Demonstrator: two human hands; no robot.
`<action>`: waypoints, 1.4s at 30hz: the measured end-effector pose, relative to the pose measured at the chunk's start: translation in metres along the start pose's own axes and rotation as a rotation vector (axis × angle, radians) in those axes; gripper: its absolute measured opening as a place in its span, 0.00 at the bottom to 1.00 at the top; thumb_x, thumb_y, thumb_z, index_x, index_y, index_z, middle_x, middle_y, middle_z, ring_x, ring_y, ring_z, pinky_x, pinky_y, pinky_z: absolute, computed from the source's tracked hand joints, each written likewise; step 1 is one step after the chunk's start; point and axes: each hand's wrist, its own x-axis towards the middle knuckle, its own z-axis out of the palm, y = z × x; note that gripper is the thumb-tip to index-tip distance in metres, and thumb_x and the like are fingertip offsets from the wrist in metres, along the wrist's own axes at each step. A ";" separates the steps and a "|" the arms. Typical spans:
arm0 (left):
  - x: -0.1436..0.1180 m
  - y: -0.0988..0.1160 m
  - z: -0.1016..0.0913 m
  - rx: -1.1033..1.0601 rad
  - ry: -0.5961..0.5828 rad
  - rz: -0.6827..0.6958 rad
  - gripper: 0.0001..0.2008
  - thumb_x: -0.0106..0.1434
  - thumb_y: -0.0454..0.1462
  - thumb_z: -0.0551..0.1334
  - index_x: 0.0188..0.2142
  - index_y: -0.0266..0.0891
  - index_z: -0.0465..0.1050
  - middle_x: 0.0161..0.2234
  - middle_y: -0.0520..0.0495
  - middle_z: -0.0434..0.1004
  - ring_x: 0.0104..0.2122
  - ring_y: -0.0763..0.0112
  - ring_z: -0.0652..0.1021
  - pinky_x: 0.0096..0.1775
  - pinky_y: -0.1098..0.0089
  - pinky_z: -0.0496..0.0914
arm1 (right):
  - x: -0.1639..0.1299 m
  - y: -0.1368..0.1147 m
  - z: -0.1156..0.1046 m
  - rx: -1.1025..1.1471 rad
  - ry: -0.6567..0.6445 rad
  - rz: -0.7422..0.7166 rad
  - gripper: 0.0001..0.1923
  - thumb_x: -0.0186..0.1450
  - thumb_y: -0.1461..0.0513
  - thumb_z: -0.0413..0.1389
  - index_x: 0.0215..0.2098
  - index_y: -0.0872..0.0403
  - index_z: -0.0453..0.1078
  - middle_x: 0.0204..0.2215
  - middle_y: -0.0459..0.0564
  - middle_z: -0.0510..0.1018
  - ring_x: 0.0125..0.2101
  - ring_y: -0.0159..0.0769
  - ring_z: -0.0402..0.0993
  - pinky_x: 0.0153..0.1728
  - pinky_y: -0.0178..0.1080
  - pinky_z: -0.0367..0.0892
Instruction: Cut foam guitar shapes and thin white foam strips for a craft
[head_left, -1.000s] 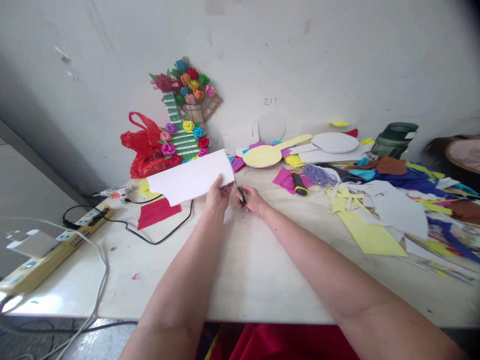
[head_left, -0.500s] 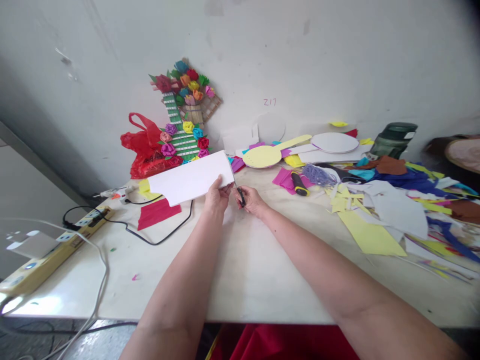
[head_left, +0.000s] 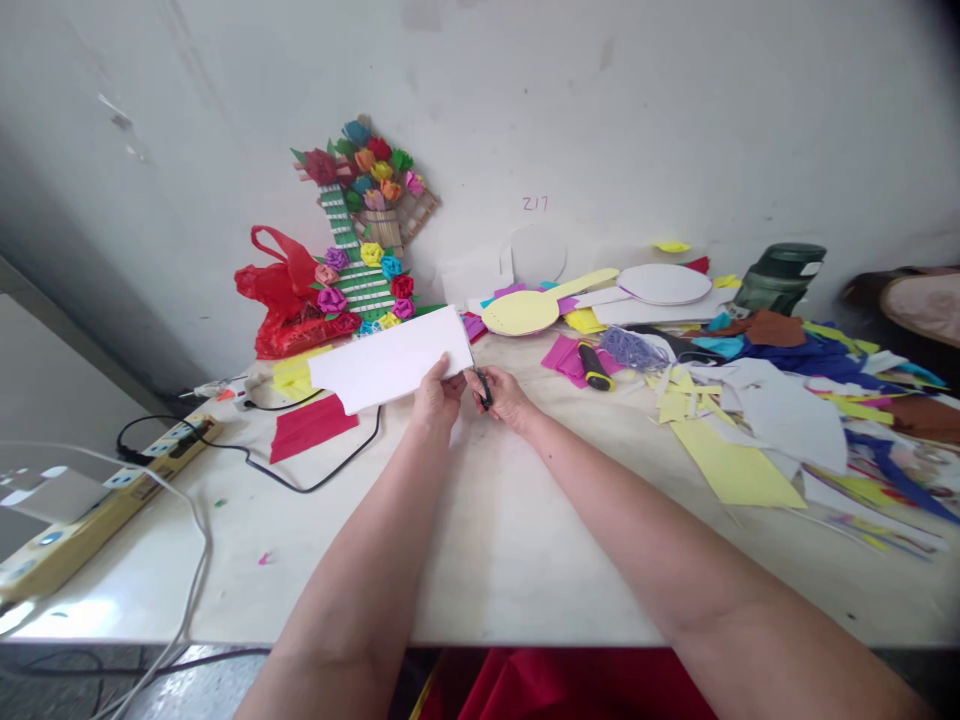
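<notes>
A white sheet of paper or card [head_left: 390, 358], with a curved cut-out at its lower left corner, is tilted above the table. My left hand [head_left: 439, 390] grips it near its lower right corner, thumb on top and fingers beneath. In my right hand [head_left: 504, 396] is a small pair of scissors with dark handles [head_left: 485, 388]. Its blades lie along the sheet's right edge, and I cannot tell how far apart they are. Just under the sheet's left end lie a dark red paper piece [head_left: 311, 428] and some yellow paper [head_left: 294, 374].
Left stand a yellow power strip [head_left: 112, 510] with cords, and a red plastic bag [head_left: 279, 290] beside a paper-flower guitar [head_left: 367, 285]. Behind are a yellow spoon-shaped cutout [head_left: 521, 313] and a white oval [head_left: 665, 284]. Right are a cutter [head_left: 596, 367], paper scraps [head_left: 787, 410] and a dark bottle [head_left: 781, 278].
The whole view has shifted slightly. The white sheet sits a little lower and tilts slightly less. Both hands keep their holds, with the scissors still at the sheet's right edge.
</notes>
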 end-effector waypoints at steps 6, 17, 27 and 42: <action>0.000 0.001 0.003 -0.020 0.025 0.003 0.10 0.54 0.27 0.59 0.36 0.38 0.68 0.26 0.50 0.75 0.22 0.72 0.76 0.27 0.74 0.71 | 0.004 0.005 0.004 -0.005 0.049 -0.058 0.21 0.51 0.50 0.59 0.35 0.55 0.63 0.14 0.38 0.63 0.13 0.24 0.58 0.13 0.29 0.56; -0.004 0.001 0.003 0.003 0.014 -0.016 0.09 0.54 0.27 0.59 0.36 0.36 0.68 0.26 0.49 0.74 0.22 0.72 0.75 0.27 0.73 0.71 | 0.001 0.003 0.004 0.025 0.081 -0.025 0.54 0.54 0.50 0.59 0.63 0.59 0.29 0.15 0.38 0.66 0.13 0.26 0.60 0.11 0.28 0.52; -0.008 -0.007 0.006 -0.007 0.007 -0.062 0.09 0.53 0.26 0.59 0.34 0.36 0.68 0.28 0.47 0.75 0.24 0.70 0.76 0.31 0.71 0.72 | 0.001 -0.002 -0.004 0.068 0.095 0.063 0.53 0.54 0.49 0.58 0.64 0.54 0.28 0.14 0.37 0.67 0.12 0.25 0.59 0.10 0.27 0.45; -0.008 -0.006 0.008 -0.018 0.002 -0.055 0.10 0.54 0.25 0.58 0.35 0.36 0.68 0.29 0.47 0.75 0.24 0.70 0.76 0.29 0.70 0.73 | 0.003 0.003 -0.001 0.067 0.133 -0.070 0.53 0.52 0.51 0.60 0.64 0.60 0.33 0.13 0.37 0.64 0.12 0.26 0.57 0.14 0.29 0.55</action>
